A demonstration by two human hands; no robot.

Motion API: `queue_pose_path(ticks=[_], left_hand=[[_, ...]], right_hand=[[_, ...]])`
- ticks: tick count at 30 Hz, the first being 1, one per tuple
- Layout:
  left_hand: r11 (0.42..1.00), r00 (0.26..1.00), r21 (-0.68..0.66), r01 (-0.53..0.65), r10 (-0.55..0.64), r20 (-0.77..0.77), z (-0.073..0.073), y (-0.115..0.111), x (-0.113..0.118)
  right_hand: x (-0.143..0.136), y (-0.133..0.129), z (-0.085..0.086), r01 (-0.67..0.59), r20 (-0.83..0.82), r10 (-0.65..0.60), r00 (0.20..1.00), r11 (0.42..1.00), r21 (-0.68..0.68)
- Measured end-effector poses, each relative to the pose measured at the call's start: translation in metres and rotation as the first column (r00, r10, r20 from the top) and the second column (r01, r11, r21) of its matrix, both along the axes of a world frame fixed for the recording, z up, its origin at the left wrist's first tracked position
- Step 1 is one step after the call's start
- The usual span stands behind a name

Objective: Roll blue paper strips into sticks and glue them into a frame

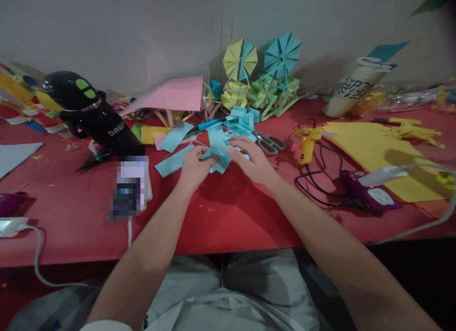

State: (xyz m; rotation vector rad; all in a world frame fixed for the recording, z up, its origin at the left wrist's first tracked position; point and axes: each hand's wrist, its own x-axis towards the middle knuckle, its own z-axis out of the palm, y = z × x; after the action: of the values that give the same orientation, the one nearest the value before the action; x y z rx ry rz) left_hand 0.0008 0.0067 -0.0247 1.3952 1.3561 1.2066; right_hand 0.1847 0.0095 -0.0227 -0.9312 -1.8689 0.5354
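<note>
My left hand point(196, 168) pinches a folded piece of light blue paper point(221, 156) between thumb and fingers. From the other side, my right hand point(253, 161) grips the same paper near its upper right edge, with thumb and fingertips close together. Blue paper strips point(174, 161) lie left of my left hand. Behind the hands is a small heap of folded blue paper pieces point(242, 119). Scissors with grey handles point(271, 144) rest just beyond my right hand, their blades partly covered by paper.
A yellow glue gun point(308, 143) with a black cord stands right, near a purple power strip point(374, 193) and yellow sheets point(377, 150). Left are a black bottle point(103, 117) and a phone point(130, 188). Paper wheels point(283, 54) stand against the wall; a white cup point(358, 86) leans right.
</note>
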Motion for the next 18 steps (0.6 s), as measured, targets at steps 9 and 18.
queue_pose_path(ticks=[9,18], left_hand=[[1.000,1.000,-0.008,-0.007,0.007,0.025,0.0010,0.0008,-0.0024],[0.993,0.996,0.080,0.089,-0.088,-0.010,-0.0017,0.0019,-0.0008]], right_hand=[[0.0004,0.0015,-0.0037,0.178,-0.083,-0.176,0.981,0.984,0.015],[0.0016,0.0010,-0.0018,0.185,-0.051,-0.186,0.981,0.982,-0.022]])
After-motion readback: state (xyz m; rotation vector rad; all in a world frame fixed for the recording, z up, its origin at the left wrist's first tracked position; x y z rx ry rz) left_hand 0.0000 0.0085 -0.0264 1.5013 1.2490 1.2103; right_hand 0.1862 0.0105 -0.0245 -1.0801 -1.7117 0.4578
